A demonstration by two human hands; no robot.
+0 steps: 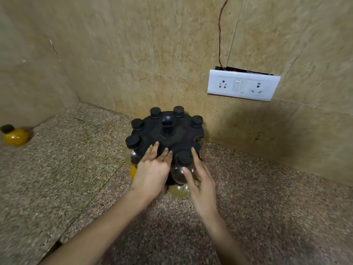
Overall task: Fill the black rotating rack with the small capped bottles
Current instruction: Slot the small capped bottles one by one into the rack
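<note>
A black rotating rack point(172, 138) stands on a speckled stone counter point(76, 169) in the wall corner, with capped bottles seated round its rim. The left hand point(152, 169) lies flat on top, fingers straight and close together. The right hand point(202, 184), fingers straight and spread, touches the front bottle point(181, 169), which looks seated. A notch point(198, 139) at the right appears empty. The next move is probably fetching the yellow bottle point(16, 137) lying far left.

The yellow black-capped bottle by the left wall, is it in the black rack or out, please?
Out: the yellow black-capped bottle sits on the speckled counter, far from the black rotating rack.
</note>
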